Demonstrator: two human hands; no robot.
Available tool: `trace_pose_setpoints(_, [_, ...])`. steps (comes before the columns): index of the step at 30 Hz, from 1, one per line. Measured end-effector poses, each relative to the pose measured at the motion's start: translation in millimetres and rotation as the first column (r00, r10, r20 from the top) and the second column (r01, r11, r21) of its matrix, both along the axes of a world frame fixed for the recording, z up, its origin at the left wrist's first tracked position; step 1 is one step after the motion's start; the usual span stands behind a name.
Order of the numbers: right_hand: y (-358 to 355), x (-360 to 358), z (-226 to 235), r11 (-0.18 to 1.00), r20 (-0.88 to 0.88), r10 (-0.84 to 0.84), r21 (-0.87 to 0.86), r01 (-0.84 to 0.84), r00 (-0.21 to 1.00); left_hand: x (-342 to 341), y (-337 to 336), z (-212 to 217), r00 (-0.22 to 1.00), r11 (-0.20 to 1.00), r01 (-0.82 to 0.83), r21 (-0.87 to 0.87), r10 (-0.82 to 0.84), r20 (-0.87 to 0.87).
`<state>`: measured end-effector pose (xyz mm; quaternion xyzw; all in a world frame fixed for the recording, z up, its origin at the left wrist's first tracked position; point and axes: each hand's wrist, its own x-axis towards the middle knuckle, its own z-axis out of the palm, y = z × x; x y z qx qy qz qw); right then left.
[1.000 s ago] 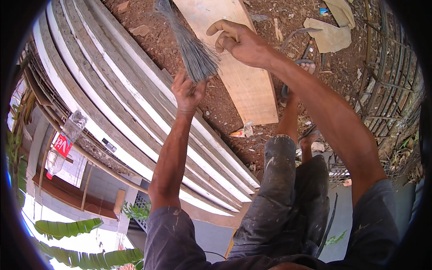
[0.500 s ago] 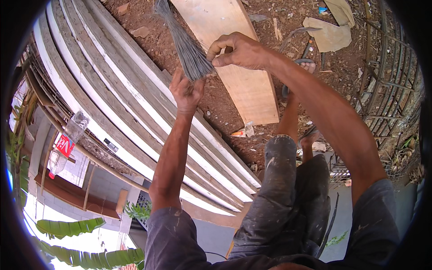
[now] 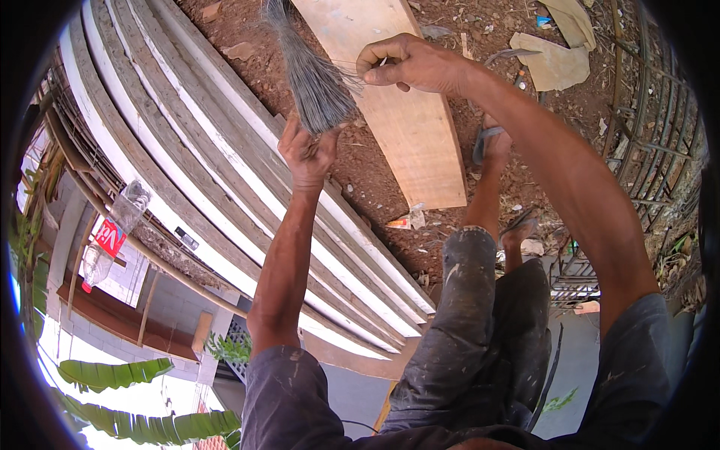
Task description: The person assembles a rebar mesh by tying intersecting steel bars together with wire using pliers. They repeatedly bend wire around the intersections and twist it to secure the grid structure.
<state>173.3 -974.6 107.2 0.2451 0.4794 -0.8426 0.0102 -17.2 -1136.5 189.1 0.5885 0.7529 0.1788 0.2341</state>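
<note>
A bundle of thin grey tie wires fans out toward its lower end. My left hand is closed round that lower end, with its fingers partly hidden behind the wires. To the right, my right hand pinches with thumb and forefinger. A few fine wire strands stretch from the bundle's side to those fingertips. Beneath my right hand, and apart from it, a pale wooden plank lies on the soil.
Long white-sided concrete beams lie side by side at the left. A plastic bottle with a red label is beyond them. Steel rebar cages stand at the right. Torn brown paper lies on the reddish soil.
My right hand has moved slightly up and right, away from the bundle, drawing fine strands out sideways. My left hand stays nearly in place. One foot has shifted on the soil.
</note>
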Motion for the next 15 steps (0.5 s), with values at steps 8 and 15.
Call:
trace_pose_setpoints(8, [-3.5, 1.7, -3.0, 0.994, 0.049, -0.113, 0.013, 0.112, 0.992, 2.8, 4.0, 4.0, 1.000, 1.000, -0.003, -0.005, 0.003, 0.019])
trace_pose_setpoints(15, [-18.2, -9.3, -19.4, 0.717, -0.041, -0.428, 0.592, 0.367, 0.903, 6.7, 7.1, 6.1, 0.999, 0.999, -0.030, -0.024, 0.030, -0.017])
